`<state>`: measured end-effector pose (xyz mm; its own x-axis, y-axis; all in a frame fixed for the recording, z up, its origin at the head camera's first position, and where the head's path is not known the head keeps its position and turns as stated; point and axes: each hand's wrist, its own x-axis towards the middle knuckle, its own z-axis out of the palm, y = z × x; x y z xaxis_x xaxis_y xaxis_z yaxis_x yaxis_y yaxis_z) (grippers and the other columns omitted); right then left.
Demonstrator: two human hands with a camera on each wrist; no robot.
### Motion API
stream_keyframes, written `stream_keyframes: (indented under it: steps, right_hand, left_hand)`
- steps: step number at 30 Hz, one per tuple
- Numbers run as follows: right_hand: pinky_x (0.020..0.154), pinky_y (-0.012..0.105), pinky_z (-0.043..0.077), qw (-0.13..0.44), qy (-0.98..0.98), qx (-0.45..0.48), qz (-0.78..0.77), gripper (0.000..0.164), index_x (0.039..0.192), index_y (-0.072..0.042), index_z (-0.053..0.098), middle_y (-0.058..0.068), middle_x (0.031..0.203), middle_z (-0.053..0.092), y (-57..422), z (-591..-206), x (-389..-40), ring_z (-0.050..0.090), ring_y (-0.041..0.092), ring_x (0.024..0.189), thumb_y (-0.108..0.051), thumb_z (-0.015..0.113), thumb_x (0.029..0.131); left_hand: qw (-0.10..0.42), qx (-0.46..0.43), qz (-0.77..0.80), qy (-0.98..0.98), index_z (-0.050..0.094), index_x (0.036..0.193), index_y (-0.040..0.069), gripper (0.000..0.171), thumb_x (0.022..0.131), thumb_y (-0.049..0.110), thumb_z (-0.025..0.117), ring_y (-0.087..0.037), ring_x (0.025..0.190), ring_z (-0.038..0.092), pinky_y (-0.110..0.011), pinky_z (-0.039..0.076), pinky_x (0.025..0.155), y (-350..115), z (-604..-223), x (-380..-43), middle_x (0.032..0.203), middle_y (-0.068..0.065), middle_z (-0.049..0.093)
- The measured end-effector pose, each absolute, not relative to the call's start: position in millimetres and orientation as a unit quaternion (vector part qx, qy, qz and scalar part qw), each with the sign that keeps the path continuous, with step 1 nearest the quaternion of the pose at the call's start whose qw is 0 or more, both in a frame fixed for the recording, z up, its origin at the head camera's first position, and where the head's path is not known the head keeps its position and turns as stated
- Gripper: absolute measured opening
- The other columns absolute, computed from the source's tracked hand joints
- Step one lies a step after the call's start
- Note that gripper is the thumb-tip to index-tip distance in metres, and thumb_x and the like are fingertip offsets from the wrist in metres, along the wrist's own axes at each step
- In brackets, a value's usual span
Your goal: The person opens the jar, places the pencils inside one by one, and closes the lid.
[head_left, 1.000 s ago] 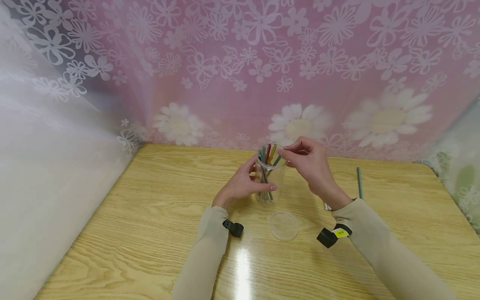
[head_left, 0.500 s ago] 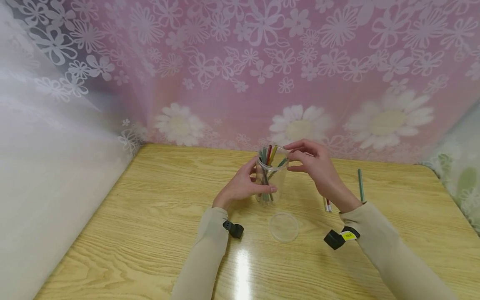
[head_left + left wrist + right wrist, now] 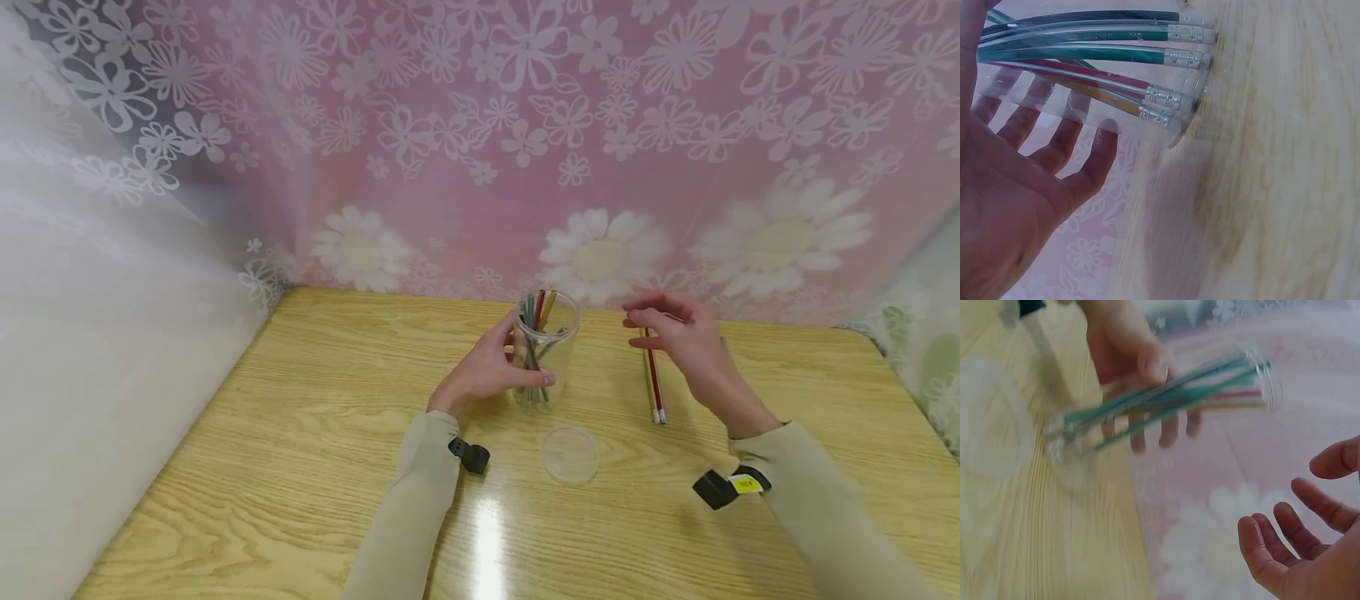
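A clear plastic jar (image 3: 564, 354) stands on the wooden table, its mouth uncovered. My left hand (image 3: 482, 368) grips it from the left, the thumb across the front and the other fingers behind. Inside lean several pencils (image 3: 1085, 34), green, dark, red and yellow, their eraser ends down at the jar's base. Away to the right of the jar, my right hand (image 3: 693, 346) is in the air, fingers loosely bent and holding nothing, as the right wrist view also shows. Below its fingertips, a red pencil (image 3: 654, 383) and a yellow pencil (image 3: 647, 367) lie side by side.
A round clear lid (image 3: 570, 455) lies flat on the table (image 3: 300, 467) in front of the jar. The end of a green pencil (image 3: 723, 342) peeks out beyond the right hand. A pink flowered curtain (image 3: 450, 192) hangs along the table's back edge.
My right hand has let go of a green pencil, which dropped lower in the jar, and has moved right, away from the rim. The left hand keeps its grip.
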<state>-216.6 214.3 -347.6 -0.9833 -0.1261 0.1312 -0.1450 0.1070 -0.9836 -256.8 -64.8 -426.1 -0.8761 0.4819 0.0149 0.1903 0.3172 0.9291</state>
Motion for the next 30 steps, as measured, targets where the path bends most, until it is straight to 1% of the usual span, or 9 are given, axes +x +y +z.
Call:
stream_keyframes:
  steps: [8,14,16,19,21,22,24,27,30]
  right_hand:
    - [0.075,0.016,0.058,0.045,-0.813,0.034,0.579,0.014,0.114,-0.019,0.067,-0.017,0.104,0.064,258,-365,-216,0.066,-0.004,0.091,-0.025,0.059,0.105]
    - [0.07,0.012,0.056,0.083,-0.854,-0.016,0.513,0.013,0.114,-0.024,0.065,-0.023,0.099,0.061,286,-382,-216,0.06,-0.008,0.087,-0.029,0.06,0.104]
    - [0.068,0.013,0.055,0.093,-0.868,-0.029,0.487,0.014,0.114,-0.024,0.065,-0.025,0.096,0.059,295,-389,-217,0.059,-0.008,0.083,-0.03,0.061,0.103]
    - [0.063,0.016,0.055,0.096,-0.888,-0.048,0.447,0.022,0.118,-0.017,0.064,-0.025,0.09,0.058,308,-399,-219,0.061,-0.007,0.073,-0.031,0.061,0.101]
    - [0.061,0.021,0.056,0.088,-0.899,-0.054,0.425,0.033,0.125,-0.009,0.063,-0.017,0.091,0.06,316,-406,-221,0.062,-0.005,0.068,-0.031,0.061,0.101]
    - [0.06,0.023,0.057,0.078,-0.904,-0.057,0.417,0.039,0.129,-0.005,0.061,-0.01,0.094,0.063,319,-410,-222,0.064,-0.003,0.066,-0.032,0.06,0.101]
    - [0.059,0.027,0.058,0.047,-0.914,-0.06,0.398,0.052,0.138,0.004,0.054,0.009,0.105,0.064,327,-417,-225,0.065,0.003,0.067,-0.033,0.058,0.102]
    - [0.059,0.032,0.059,-0.003,-0.932,-0.059,0.358,0.065,0.146,0.013,0.042,0.035,0.122,0.055,337,-424,-231,0.068,0.015,0.071,-0.036,0.054,0.104]
    - [0.064,0.04,0.059,-0.028,-0.951,-0.046,0.304,0.07,0.147,0.018,0.036,0.041,0.125,0.054,345,-428,-239,0.07,0.025,0.076,-0.036,0.053,0.105]
  left_hand:
    - [0.137,0.205,0.544,0.802,0.016,0.156,0.058,0.108,0.079,0.039,0.089,-0.024,0.119,0.062,-0.051,0.051,0.102,-65,-426,-257,0.139,0.0,0.057]
    - [0.137,0.21,0.537,0.805,0.014,0.154,0.061,0.108,0.079,0.04,0.089,-0.027,0.124,0.061,-0.051,0.051,0.103,-65,-426,-257,0.143,0.0,0.055]
    - [0.137,0.213,0.539,0.803,0.014,0.154,0.062,0.108,0.079,0.04,0.089,-0.026,0.125,0.06,-0.05,0.051,0.103,-65,-426,-257,0.143,0.0,0.055]
    - [0.136,0.217,0.542,0.801,0.015,0.153,0.063,0.106,0.08,0.039,0.089,-0.026,0.125,0.06,-0.05,0.051,0.102,-65,-426,-258,0.143,0.001,0.055]
    - [0.135,0.219,0.541,0.8,0.016,0.153,0.063,0.106,0.08,0.039,0.089,-0.025,0.126,0.059,-0.05,0.051,0.102,-65,-426,-258,0.144,0.001,0.055]
    - [0.135,0.219,0.541,0.801,0.016,0.153,0.063,0.106,0.08,0.039,0.089,-0.025,0.127,0.059,-0.05,0.051,0.102,-65,-426,-258,0.144,0.001,0.055]
    - [0.135,0.214,0.537,0.804,0.015,0.153,0.063,0.107,0.079,0.04,0.089,-0.025,0.126,0.06,-0.05,0.051,0.103,-64,-426,-257,0.144,0.001,0.056]
    - [0.136,0.208,0.533,0.809,0.014,0.154,0.062,0.108,0.079,0.041,0.089,-0.027,0.127,0.06,-0.052,0.05,0.104,-65,-426,-257,0.144,0.0,0.055]
    - [0.137,0.206,0.531,0.811,0.014,0.154,0.061,0.109,0.079,0.041,0.089,-0.029,0.128,0.06,-0.052,0.05,0.105,-65,-426,-257,0.144,-0.001,0.055]
